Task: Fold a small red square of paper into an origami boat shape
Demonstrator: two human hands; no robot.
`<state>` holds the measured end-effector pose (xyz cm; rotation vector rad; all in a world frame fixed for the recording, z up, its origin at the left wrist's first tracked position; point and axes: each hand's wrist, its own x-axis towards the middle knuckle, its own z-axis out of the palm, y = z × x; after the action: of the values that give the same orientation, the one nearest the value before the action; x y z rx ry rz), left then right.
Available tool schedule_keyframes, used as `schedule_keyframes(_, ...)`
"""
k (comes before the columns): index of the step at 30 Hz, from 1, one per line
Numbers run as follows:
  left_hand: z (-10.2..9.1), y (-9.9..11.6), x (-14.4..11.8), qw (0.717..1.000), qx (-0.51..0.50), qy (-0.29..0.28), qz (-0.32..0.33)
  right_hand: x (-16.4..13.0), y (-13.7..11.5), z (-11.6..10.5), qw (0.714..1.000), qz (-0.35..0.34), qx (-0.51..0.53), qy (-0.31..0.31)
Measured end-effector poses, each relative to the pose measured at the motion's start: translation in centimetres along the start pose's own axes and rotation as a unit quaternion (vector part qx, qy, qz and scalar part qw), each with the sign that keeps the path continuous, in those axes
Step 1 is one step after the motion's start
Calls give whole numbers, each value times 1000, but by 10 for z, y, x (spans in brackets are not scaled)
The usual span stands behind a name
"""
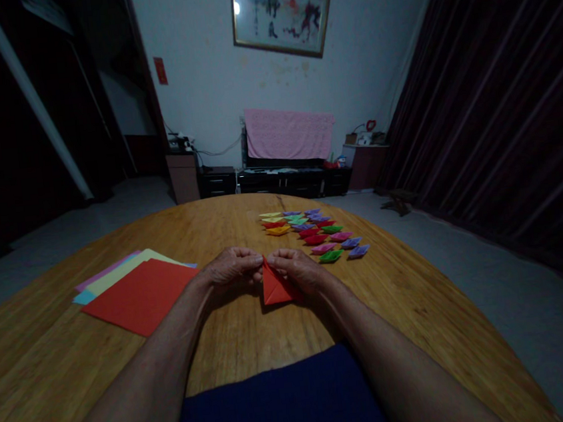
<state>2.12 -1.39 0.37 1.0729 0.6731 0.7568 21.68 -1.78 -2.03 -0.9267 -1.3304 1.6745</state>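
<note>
A folded red paper (275, 287) lies on the round wooden table (234, 337) in front of me, shaped like a triangle with its tip pointing away. My left hand (232, 268) pinches the tip from the left. My right hand (296, 268) pinches it from the right and rests over the paper's right edge. Both sets of fingers meet at the top point.
A stack of coloured paper sheets (136, 292), red on top, lies to the left. Several small folded paper boats (314, 232) in many colours sit in rows beyond my right hand. A dark cabinet with a pink cloth (288, 133) stands by the far wall.
</note>
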Motion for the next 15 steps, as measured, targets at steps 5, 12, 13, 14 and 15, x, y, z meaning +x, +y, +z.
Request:
schedule_keyframes(5, -1, -1, 1, 1000, -7, 9, 8, -1, -1, 3, 998, 0, 52, -31)
schedule_keyframes(12, 2, -1, 5, 999, 17, 46, 7, -3, -5, 4, 999, 3, 39, -21)
schedule_keyframes(13, 2, 0, 5, 998, 28, 52, 8, -3, -5, 4, 999, 2, 36, -19)
schedule_keyframes(14, 3, 0, 6, 997, 40, 60, 8, -3, -5, 4, 999, -2, 33, -17)
schedule_keyframes(15, 4, 0, 6, 996, 53, 68, 7, -2, -4, 3, 999, -5, 29, -14)
